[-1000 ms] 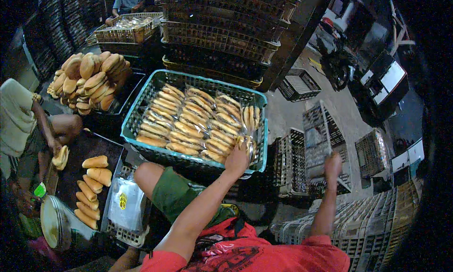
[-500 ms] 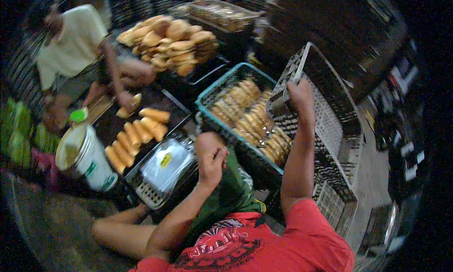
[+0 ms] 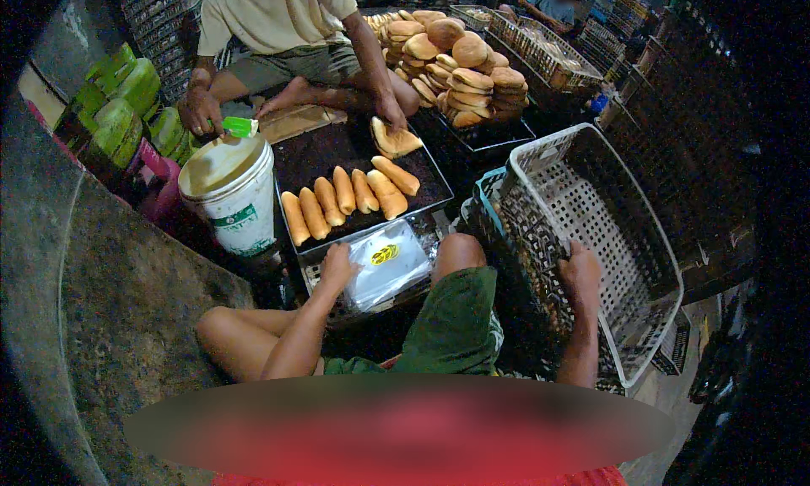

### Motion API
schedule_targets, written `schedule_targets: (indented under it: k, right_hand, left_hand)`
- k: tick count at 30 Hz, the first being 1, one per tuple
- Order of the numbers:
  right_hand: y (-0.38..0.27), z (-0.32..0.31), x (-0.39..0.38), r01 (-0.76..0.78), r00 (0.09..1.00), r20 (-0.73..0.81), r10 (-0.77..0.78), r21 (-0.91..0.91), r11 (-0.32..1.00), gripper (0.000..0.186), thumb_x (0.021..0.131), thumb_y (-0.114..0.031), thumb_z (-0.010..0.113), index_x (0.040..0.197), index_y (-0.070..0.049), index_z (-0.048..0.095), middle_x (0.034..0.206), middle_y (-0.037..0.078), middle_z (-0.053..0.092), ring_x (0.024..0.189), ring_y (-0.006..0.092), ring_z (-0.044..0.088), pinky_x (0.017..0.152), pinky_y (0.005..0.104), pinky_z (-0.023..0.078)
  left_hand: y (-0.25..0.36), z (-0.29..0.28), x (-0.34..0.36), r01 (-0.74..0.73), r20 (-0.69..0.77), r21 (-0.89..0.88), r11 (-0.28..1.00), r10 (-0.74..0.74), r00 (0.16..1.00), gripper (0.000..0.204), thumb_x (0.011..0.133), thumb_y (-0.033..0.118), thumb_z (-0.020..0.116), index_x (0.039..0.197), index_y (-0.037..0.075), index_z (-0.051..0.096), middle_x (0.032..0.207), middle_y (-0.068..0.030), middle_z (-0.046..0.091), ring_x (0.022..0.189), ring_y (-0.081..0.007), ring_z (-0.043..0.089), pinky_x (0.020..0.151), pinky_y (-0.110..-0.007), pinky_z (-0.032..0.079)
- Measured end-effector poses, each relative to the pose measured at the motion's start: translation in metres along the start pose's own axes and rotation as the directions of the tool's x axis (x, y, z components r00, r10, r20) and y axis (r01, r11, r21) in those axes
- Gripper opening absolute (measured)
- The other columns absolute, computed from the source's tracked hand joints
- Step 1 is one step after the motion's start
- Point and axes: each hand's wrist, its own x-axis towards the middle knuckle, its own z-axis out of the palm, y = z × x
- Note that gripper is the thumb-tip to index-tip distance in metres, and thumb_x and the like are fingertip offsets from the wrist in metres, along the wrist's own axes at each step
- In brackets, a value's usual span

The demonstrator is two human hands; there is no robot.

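Observation:
My right hand [image 3: 580, 272] grips the near rim of a pale perforated plastic crate [image 3: 603, 216]. That crate is tilted and overlaps a teal-rimmed crate [image 3: 492, 182], whose inside is now mostly hidden. My left hand [image 3: 337, 268] lies at the left edge of a stack of clear plastic bags [image 3: 390, 262] with a yellow print; its fingertips are hard to see. Those bags rest in a low basket in front of me. Just beyond, several long bread rolls [image 3: 342, 191] lie in a row on a dark tray [image 3: 439, 196].
Across from me a seated person holds a split bun [image 3: 395, 140] and a green-and-white tool [image 3: 240, 127] above a white bucket [image 3: 245, 229]. Buns [image 3: 472, 81] are piled at the back. Green bundles [image 3: 122, 106] stand at left; another crate [image 3: 544, 51] sits farther back.
My view has swung round. My left hand has gone from my knee to the plastic bags. The pale crate, held by my right hand, now leans over the teal crate.

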Motion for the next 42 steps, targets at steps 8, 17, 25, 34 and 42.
schedule_targets:
  k: [8, 17, 25, 34, 42]
  right_hand:
    - [-0.054, -0.032, 0.009, -0.025, 0.987, 0.159, 0.002, 0.143, 0.989, 0.041, 0.077, -0.027, 0.072, 0.108, -0.002, 0.063, 0.09, 0.023, 0.067, 0.088, 0.0409, 0.064, 0.078, 0.0492, 0.049]
    - [-0.048, -0.017, 0.011, 0.034, 0.992, 0.113, -0.05, 0.14, 0.99, 0.049, 0.076, -0.028, 0.074, 0.117, -0.007, 0.06, 0.088, 0.019, 0.067, 0.087, 0.0398, 0.064, 0.076, 0.0505, 0.051]
    - [-0.096, -0.048, 0.024, 0.005, 1.0, -0.021, -0.003, 0.109, 0.994, 0.046, 0.078, -0.028, 0.075, 0.115, -0.004, 0.062, 0.101, 0.021, 0.066, 0.098, 0.0397, 0.062, 0.086, 0.0453, 0.049]
    - [-0.31, 0.081, 0.185, -0.007, 0.955, 0.272, -0.116, 0.41, 0.912, 0.046, 0.084, -0.044, 0.067, 0.113, -0.008, 0.065, 0.108, 0.017, 0.069, 0.101, 0.0339, 0.066, 0.083, 0.0436, 0.052]
    - [-0.331, 0.157, 0.264, -0.014, 0.822, 0.552, -0.14, 0.266, 0.964, 0.056, 0.077, -0.034, 0.073, 0.123, -0.005, 0.059, 0.118, 0.023, 0.065, 0.111, 0.0388, 0.062, 0.09, 0.0463, 0.051]
  left_hand:
    - [0.012, -0.015, 0.0, -0.019, 0.027, 0.126, 0.992, 0.016, 1.0, 0.021, 0.079, 0.017, 0.071, 0.093, 0.001, 0.068, 0.088, -0.0229, 0.067, 0.088, -0.0417, 0.064, 0.077, -0.048, 0.05]
    - [0.019, -0.023, 0.001, -0.056, -0.081, 0.331, 0.942, 0.087, 0.993, 0.015, 0.082, 0.016, 0.063, 0.078, 0.004, 0.071, 0.082, -0.0193, 0.068, 0.079, -0.0423, 0.065, 0.071, -0.051, 0.049]
    - [0.026, -0.035, 0.022, 0.417, -0.163, -0.286, 0.863, -0.473, 0.866, 0.031, 0.098, 0.027, 0.053, 0.101, -0.002, 0.064, 0.084, -0.0255, 0.067, 0.085, -0.0417, 0.066, 0.076, -0.048, 0.049]
    - [0.034, -0.101, 0.033, 0.278, 0.233, -0.961, 0.017, -0.496, 0.837, 0.026, 0.099, 0.028, 0.055, 0.095, 0.004, 0.059, 0.066, -0.0039, 0.058, 0.051, -0.0136, 0.056, 0.043, -0.025, 0.043]
    - [0.023, -0.095, 0.045, 0.242, 0.357, -0.923, -0.298, -0.437, 0.826, 0.014, 0.095, 0.022, 0.063, 0.099, 0.011, 0.055, 0.078, -0.0033, 0.064, 0.057, -0.0117, 0.056, 0.05, -0.026, 0.045]
